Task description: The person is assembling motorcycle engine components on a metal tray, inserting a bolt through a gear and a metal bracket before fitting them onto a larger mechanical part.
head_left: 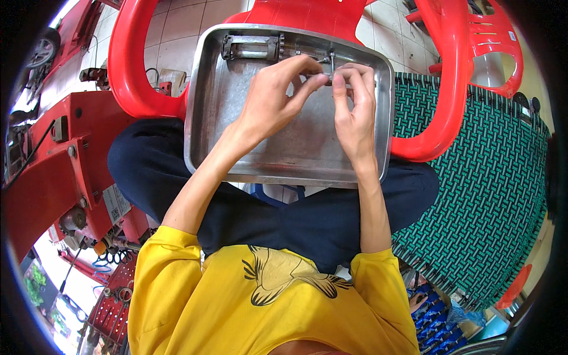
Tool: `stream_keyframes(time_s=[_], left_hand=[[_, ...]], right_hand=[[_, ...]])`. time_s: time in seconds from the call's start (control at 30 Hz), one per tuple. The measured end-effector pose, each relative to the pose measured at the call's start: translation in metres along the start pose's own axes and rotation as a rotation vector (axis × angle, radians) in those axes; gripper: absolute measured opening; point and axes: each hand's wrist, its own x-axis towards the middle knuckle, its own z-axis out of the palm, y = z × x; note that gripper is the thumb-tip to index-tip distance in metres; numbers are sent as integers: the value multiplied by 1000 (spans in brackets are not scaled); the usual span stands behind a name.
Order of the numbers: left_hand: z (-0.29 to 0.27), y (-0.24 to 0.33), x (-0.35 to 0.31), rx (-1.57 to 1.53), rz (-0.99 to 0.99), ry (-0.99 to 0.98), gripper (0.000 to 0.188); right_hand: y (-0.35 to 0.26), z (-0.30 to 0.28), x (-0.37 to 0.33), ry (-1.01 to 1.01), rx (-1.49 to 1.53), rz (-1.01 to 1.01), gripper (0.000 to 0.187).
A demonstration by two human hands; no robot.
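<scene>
Over a shallow metal tray [296,168], my left hand [269,100] and my right hand [355,112] come together with fingertips almost touching. Both pinch at a small dark metal piece, mostly covered by the fingers; its kind cannot be made out. Just beyond the fingertips, a thin silvery bolt-like part [332,59] stands out against the tray's far wall. In the tray's far left corner lies a metal assembly [253,47] with a bright cylindrical middle and dark, blocky ends. My left hand is just nearer to me than this assembly.
The tray sits between my lap [284,225] and a red plastic chair [307,15], whose arms rise on both sides. A green-and-black woven lounger [473,183] stands at right. At left are red machinery [89,154] and a red perforated tool panel [112,307].
</scene>
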Motion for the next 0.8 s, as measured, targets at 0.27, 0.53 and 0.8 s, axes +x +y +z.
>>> stream_keyframes(time_s=[0.27,0.53,0.8], left_hand=[[7,8,-1,-1,30,133,20],[9,2,-6,152,-87,58,26],[5,-6,-6,249,59,70,28]], right_hand=[[1,-1,0,24,-5,21,28],[2,-2,0,26,-41,-4,29],[4,-4,1,32,-15,8,29]])
